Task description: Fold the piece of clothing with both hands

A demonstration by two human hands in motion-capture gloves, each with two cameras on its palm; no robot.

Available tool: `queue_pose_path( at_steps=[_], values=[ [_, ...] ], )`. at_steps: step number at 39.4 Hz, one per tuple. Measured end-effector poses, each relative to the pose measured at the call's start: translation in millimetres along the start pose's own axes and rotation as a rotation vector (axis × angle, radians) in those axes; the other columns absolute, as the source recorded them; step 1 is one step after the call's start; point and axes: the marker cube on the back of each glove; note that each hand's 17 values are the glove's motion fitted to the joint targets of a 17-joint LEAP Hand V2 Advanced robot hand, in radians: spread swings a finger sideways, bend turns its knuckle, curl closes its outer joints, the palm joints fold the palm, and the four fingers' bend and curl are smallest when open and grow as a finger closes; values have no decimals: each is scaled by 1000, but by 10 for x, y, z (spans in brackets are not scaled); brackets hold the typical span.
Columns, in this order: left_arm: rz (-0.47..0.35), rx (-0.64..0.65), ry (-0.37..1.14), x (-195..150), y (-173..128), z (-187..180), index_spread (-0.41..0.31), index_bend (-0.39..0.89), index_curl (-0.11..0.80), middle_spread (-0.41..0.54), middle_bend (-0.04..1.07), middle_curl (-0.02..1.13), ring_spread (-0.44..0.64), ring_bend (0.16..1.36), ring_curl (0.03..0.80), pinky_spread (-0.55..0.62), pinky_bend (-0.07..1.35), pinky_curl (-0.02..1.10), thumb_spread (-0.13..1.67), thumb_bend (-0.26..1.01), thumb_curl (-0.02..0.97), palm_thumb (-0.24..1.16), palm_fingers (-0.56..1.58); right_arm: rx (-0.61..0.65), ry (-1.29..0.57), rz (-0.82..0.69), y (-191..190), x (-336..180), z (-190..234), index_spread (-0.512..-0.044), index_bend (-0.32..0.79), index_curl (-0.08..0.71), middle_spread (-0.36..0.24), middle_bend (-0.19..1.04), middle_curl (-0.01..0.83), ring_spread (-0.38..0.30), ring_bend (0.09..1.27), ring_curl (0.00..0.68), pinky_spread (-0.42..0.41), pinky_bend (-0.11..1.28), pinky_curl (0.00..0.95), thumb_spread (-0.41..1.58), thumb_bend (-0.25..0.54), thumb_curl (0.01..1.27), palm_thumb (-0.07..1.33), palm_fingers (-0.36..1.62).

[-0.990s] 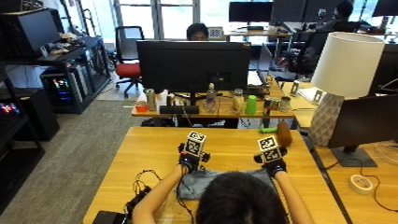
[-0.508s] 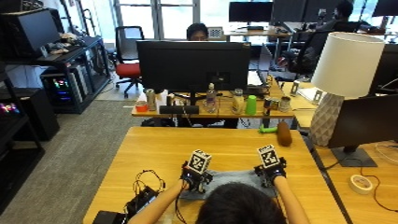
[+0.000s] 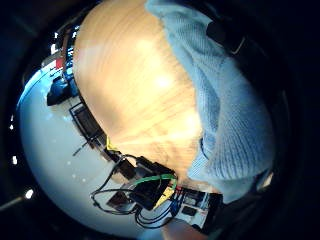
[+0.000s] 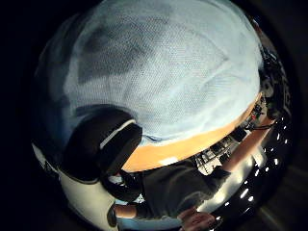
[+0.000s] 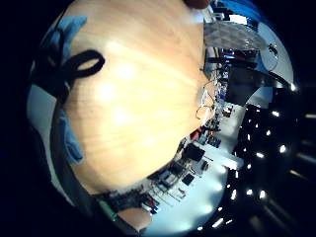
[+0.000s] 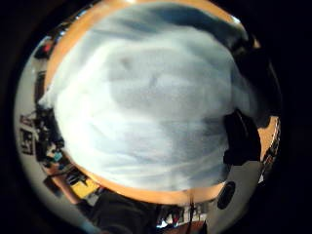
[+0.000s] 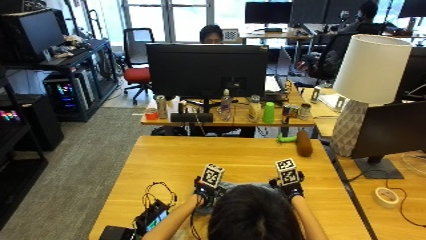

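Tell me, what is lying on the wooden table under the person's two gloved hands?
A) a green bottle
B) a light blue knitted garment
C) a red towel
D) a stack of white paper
B: both thumb-side palm views are filled with the light blue knitted garment, which lies on the wooden table under the left hand and the right hand.

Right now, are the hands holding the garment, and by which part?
Cannot be told. Both the left hand and right hand are on the light blue knitted garment, but the head hides the fingers and the cloth's edges.
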Motion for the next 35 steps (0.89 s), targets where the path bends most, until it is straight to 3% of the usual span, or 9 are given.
queue_pose_path(
  at_steps=[4, 10, 19, 28, 32, 35],
  values=[
    [-21, 38, 8, -7, -41, -15, -86, 116, 350, 115, 133, 222, 257, 546, 382, 241, 627, 422, 1074, -35, 319, 207, 98, 45, 16, 36, 36, 11, 3, -289, 82, 157, -130, 214, 395, -232, 730, 424, -253, 710, 369, 1173, 122, 352, 1069, 1076],
    [1, 78, 18, -19, -35, -26, -79, 131, 333, 133, 150, 223, 285, 576, 376, 263, 638, 411, 1051, -29, 305, 195, 70, 39, 28, 39, 39, -8, -22, -271, 117, 198, -139, 244, 429, -240, 759, 457, -315, 688, 388, 1110, 118, 371, 1126, 1216],
    [27, 124, 37, -92, 114, -145, -71, 195, 357, 112, 175, 242, 256, 561, 354, 285, 537, 369, 1042, -22, 292, 207, 148, -113, 71, 38, 78, 168, -116, -257, 146, 245, -144, 298, 463, -232, 734, 458, -337, 647, 387, 1018, 82, 403, 1156, 1261],
    [-15, 169, -31, -317, 196, -310, -70, 171, 364, 101, 158, 253, 236, 550, 344, 269, 508, 358, 1037, -23, 280, 213, 160, -269, -197, 92, 371, 397, -465, -251, 137, 277, -147, 334, 485, -236, 708, 456, -332, 616, 389, 917, 11, 442, 1129, 1240],
    [50, 294, -53, -509, -191, -483, -65, 165, 363, 110, 153, 252, 249, 550, 342, 270, 511, 359, 1038, -26, 275, 205, 150, -208, -289, 57, 335, 421, -767, -246, 124, 283, -147, 338, 489, -237, 698, 457, -325, 606, 392, 786, -28, 480, 1086, 1206],
    [36, 364, -67, -616, -48, -607, -63, 166, 362, 116, 150, 251, 256, 551, 339, 270, 512, 359, 1044, -23, 272, 206, 149, -150, -371, 4, 84, 367, -905, -260, -8, 234, -150, 383, 504, -239, 732, 468, -322, 638, 403, 714, -25, 509, 1085, 1144]
  ],
)
